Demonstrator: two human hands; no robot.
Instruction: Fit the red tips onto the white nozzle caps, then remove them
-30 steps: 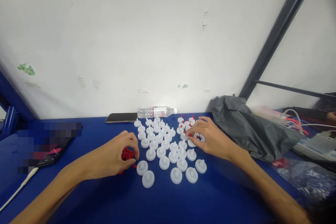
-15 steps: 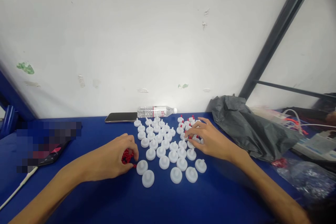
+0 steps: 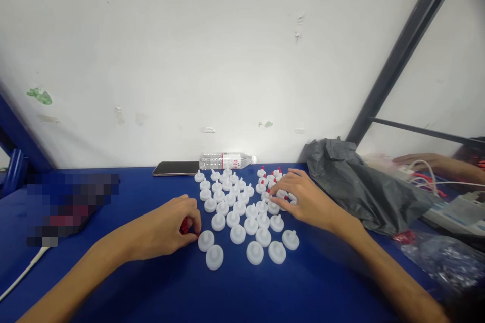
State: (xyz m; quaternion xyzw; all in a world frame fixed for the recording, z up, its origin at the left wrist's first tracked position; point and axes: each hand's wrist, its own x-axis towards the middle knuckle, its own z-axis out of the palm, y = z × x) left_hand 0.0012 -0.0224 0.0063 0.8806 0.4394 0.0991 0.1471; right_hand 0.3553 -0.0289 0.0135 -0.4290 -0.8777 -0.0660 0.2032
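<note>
Left fingers (image 3: 195, 218) drawn tighter, red pieces (image 3: 184, 226) more hidden, grip unclear, right fingers (image 3: 283, 183) parted

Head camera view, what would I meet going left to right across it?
White cable, left hand, white caps, right hand, grey bag, another person's hand.

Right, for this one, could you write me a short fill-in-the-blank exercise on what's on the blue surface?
The left hand is curled over small pieces coloured ____.
The clear bottle lies on its ____ by the wall.
The phone lies to the ____ of the bottle.
The dark bag lies to the ____ of the right hand.

Missing words: red; side; left; right.
</note>
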